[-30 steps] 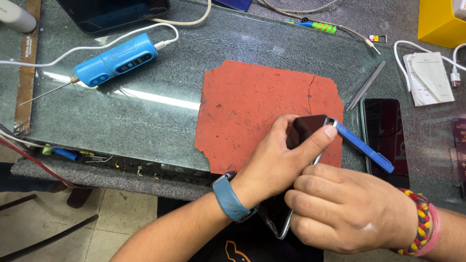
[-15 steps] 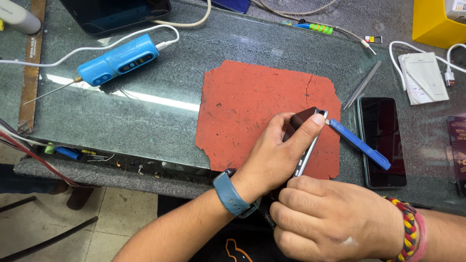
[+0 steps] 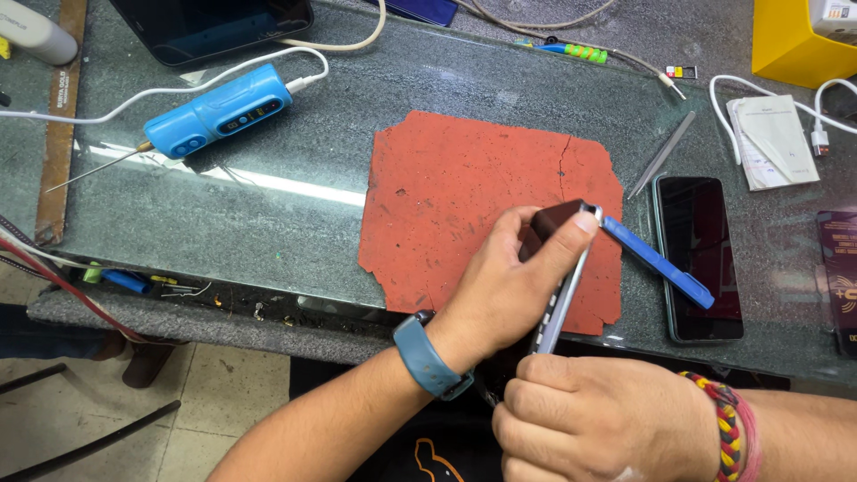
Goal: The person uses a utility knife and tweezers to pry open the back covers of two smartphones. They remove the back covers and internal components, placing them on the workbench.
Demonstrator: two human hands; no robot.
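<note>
Left hand (image 3: pixel 513 286) curled in a grip, thumb extended; right hand (image 3: pixel 598 424) fisted just below.

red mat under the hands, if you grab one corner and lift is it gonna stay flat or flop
The red mat would probably flop: it looks thin and lies dead flat on the glass table. It may tear further, since a crack runs in from its top edge and its borders are ragged. It likely grips rather than slides, judging by its dull, rubbery-looking surface.
</note>
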